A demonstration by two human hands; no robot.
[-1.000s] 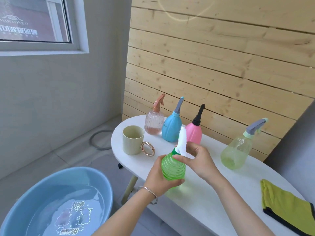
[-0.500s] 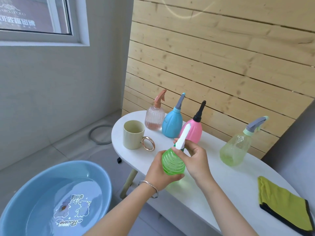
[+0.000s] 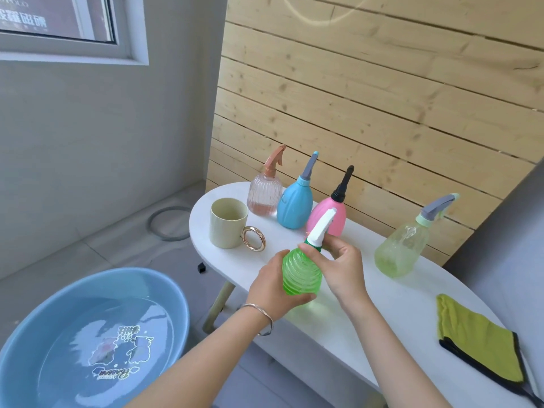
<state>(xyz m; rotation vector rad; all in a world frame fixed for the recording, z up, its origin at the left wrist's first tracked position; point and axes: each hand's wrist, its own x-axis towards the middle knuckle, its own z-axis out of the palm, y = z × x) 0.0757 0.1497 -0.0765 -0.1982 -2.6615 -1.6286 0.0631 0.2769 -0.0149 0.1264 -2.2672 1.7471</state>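
The right hand's (image 3: 341, 266) thumb and forefinger pinch the green collar at the foot of the white spray head (image 3: 322, 228); its other fingers curl loosely behind, just right of the neck. The left hand (image 3: 273, 285) grips the green spray bottle (image 3: 300, 272) round its ribbed belly, thumb up the left side, fingers wrapped under and behind and mostly hidden; a silver bracelet (image 3: 262, 316) sits on that wrist.

The bottle is at the centre of the frame, over the near edge of the white table (image 3: 368, 304), tilted so its head leans to the upper right; whether its base touches the tabletop I cannot tell; a green glow lies on the surface below it.

Behind the hands stand three bottles in a row against the wooden plank wall (image 3: 382, 98): a clear pink bottle (image 3: 263, 195), a blue bottle (image 3: 294, 204), then a pink bottle (image 3: 340, 219) partly behind the white head. Left of them is a cream cup (image 3: 228, 228) with a gold ring handle (image 3: 253, 238); to the right, well apart, a pale yellow-green bottle (image 3: 400, 248) with a grey trigger.

A folded green cloth (image 3: 477, 340) lies on the table at the lower right; a blue basin (image 3: 164, 284) holding water fills the lower left, on the floor; a window (image 3: 59, 25) sits in the upper left corner.
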